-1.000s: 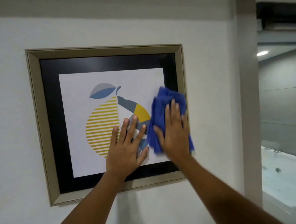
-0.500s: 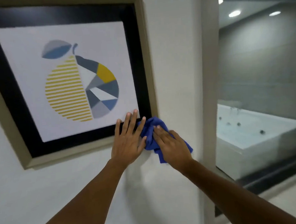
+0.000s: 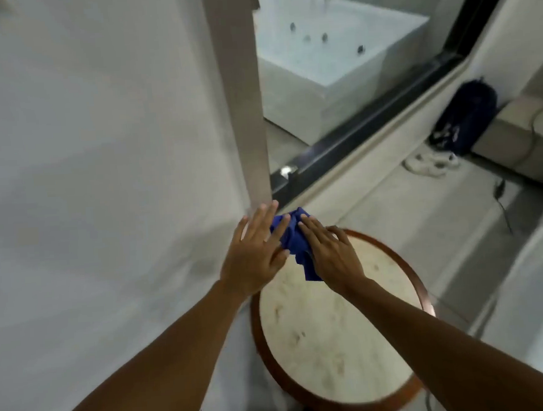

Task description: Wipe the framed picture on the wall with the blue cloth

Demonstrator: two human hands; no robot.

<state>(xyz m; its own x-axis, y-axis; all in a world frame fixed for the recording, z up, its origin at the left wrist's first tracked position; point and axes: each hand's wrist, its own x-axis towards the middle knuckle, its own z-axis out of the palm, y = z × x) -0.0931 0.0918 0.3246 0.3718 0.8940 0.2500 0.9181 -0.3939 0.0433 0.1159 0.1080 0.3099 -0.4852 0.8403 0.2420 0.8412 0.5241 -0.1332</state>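
The framed picture is out of view; only bare white wall (image 3: 85,153) shows at the left. The blue cloth (image 3: 292,235) is bunched between my two hands, low beside the wall's corner post. My right hand (image 3: 333,255) lies over the cloth and grips it from the right. My left hand (image 3: 255,254) is flat with fingers spread, its fingertips touching the cloth's left side. Both hands hover above a round table.
A round table (image 3: 423,291) with a pale marble top and dark wooden rim stands right below the hands. Behind glass sits a white bathtub (image 3: 336,84). On the floor at the right are white shoes (image 3: 430,165), a dark backpack (image 3: 465,114) and a beige sofa (image 3: 526,139).
The view has swung down from the picture to the floor and table. Both hands dropped off the frame's lower right corner, with the cloth still under my right hand.
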